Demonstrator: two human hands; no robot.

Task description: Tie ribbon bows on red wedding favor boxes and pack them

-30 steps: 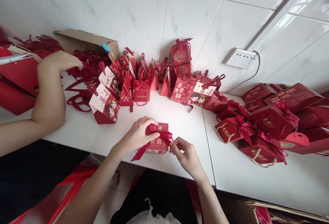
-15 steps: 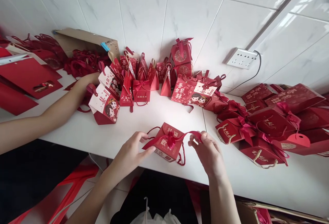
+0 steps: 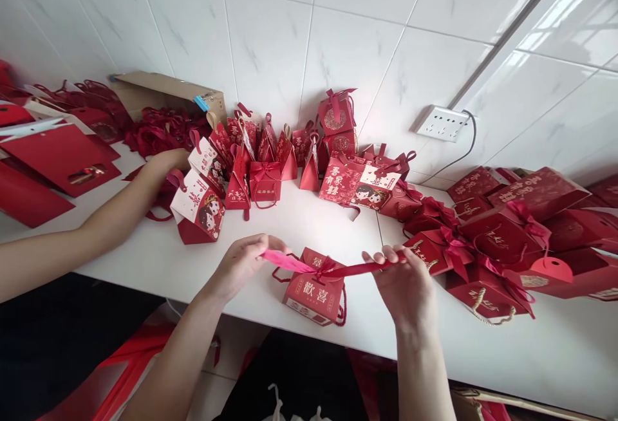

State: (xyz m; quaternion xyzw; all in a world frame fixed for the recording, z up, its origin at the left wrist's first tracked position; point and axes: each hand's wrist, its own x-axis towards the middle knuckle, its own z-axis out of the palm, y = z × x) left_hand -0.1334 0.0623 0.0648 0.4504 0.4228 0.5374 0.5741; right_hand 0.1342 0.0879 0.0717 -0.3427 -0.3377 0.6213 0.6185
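Note:
A small red gift box point(image 3: 313, 292) with pale Chinese characters sits on the white table in front of me, a dark red cord handle at each side. Across its top runs a red ribbon point(image 3: 355, 269), drawn tight into a small knot at the middle. My left hand point(image 3: 244, 263) pinches one ribbon end, left of the box. On the other side my right hand point(image 3: 404, 282) grips the opposite end between thumb and fingers. Both hands are raised slightly above the table, apart from the box itself.
Several finished red boxes point(image 3: 265, 179) stand along the tiled wall; more bow-tied boxes point(image 3: 502, 241) pile up at right. A cardboard box point(image 3: 168, 86) of ribbons is at back left. Another person's arm point(image 3: 111, 218) reaches in from the left. A power strip point(image 3: 441, 123) hangs on the wall.
Both hands have pulled the ribbon ends apart, left and right. The loose bow has become a tight, straight ribbon with a small knot, and the box has turned slightly.

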